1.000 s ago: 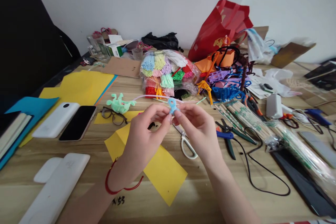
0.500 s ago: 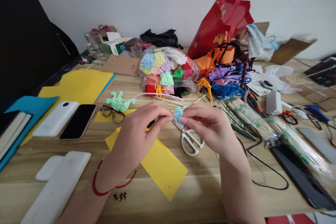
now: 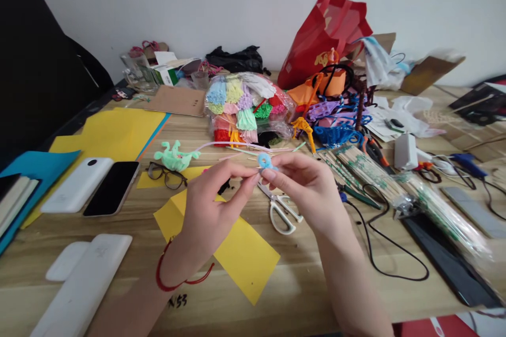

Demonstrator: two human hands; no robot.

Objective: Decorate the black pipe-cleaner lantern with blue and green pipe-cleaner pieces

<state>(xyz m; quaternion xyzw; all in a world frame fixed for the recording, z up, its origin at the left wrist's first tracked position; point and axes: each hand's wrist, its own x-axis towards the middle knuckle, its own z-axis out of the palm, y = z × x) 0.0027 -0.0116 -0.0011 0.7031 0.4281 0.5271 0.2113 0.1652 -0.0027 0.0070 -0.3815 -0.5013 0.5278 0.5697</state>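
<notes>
A light blue pipe cleaner (image 3: pixel 270 165), curled into a small ring, is held up over the middle of the table. My right hand (image 3: pixel 310 184) pinches it from the right between thumb and fingertips. From the left, the thumb and index finger of my left hand (image 3: pixel 213 195) are pinched together at its near end. Just below them lie white-handled scissors (image 3: pixel 273 209), partly hidden by my fingers. Yellow paper (image 3: pixel 249 253) rests on the table under my left hand. Beyond that hand sits a light green pipe-cleaner figure (image 3: pixel 176 157).
A plastic bag of coloured pipe cleaners (image 3: pixel 247 108) lies at the back, beside a red bag (image 3: pixel 316 37). Glasses (image 3: pixel 168 175), a phone (image 3: pixel 112 188) and a white power bank (image 3: pixel 77 184) are on the left. Bundled wooden sticks (image 3: pixel 371 179) and a black cable (image 3: pixel 395 275) lie right.
The view has shifted slightly. The blue ring has turned a little in my fingers, and my left fingertips have come closer beneath it. Both hands keep their pinch.
</notes>
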